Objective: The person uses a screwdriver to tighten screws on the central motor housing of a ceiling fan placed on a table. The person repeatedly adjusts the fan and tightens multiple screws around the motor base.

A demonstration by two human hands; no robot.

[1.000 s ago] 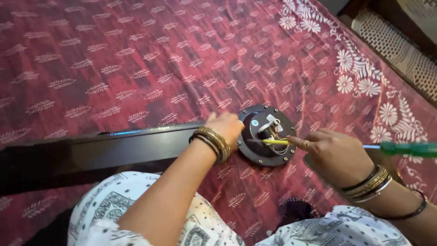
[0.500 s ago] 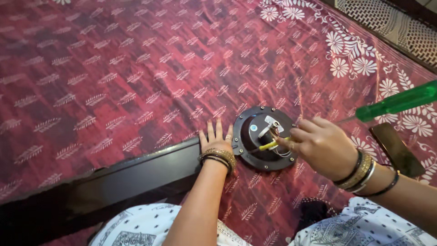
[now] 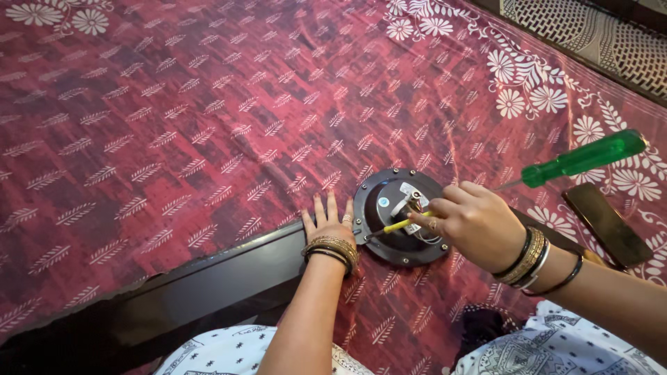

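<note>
Left hand (image 3: 328, 226) flat, fingers splayed on the red patterned bedspread (image 3: 174, 139) beside the round black fan motor hub (image 3: 401, 217); right hand (image 3: 476, 223) fingers pinched around a thin yellow wire (image 3: 397, 225) at the hub's centre.

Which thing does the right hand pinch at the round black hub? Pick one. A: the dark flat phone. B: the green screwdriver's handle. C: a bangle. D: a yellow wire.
D: the right hand pinches the yellow wire over the round black hub; the green-handled screwdriver sticks out beyond that hand, and the dark flat phone lies untouched on the cloth.
</note>
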